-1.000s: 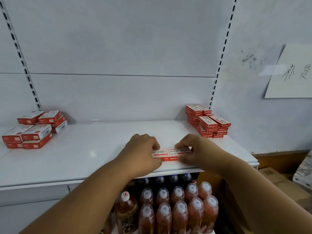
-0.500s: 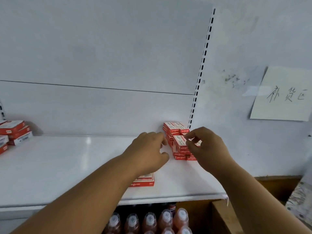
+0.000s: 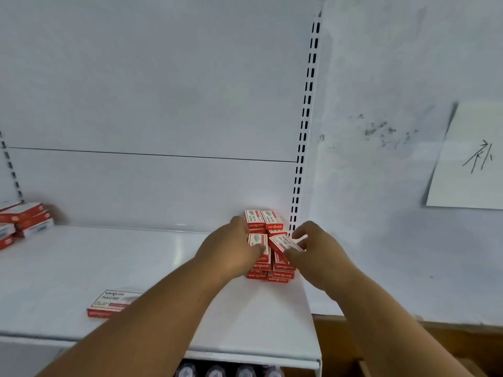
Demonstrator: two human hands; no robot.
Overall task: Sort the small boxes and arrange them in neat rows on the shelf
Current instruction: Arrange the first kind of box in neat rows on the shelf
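Both hands at the red-and-white box stack (image 3: 268,257), shelf (image 3: 152,268) at three o'clock; right hand (image 3: 315,250) fingers pinching tilted top box (image 3: 284,243); left hand (image 3: 231,251) fingers gripping neighbouring box (image 3: 257,240).

Right hand (image 3: 313,247) pinches a tilted red box (image 3: 283,242) atop the stack (image 3: 269,268); left hand (image 3: 234,248) grips its neighbour (image 3: 257,240).

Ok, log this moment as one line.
stage: picking from right stack | left hand: on a stack box | right hand: pinching tilted top box | placed boxes: shelf front
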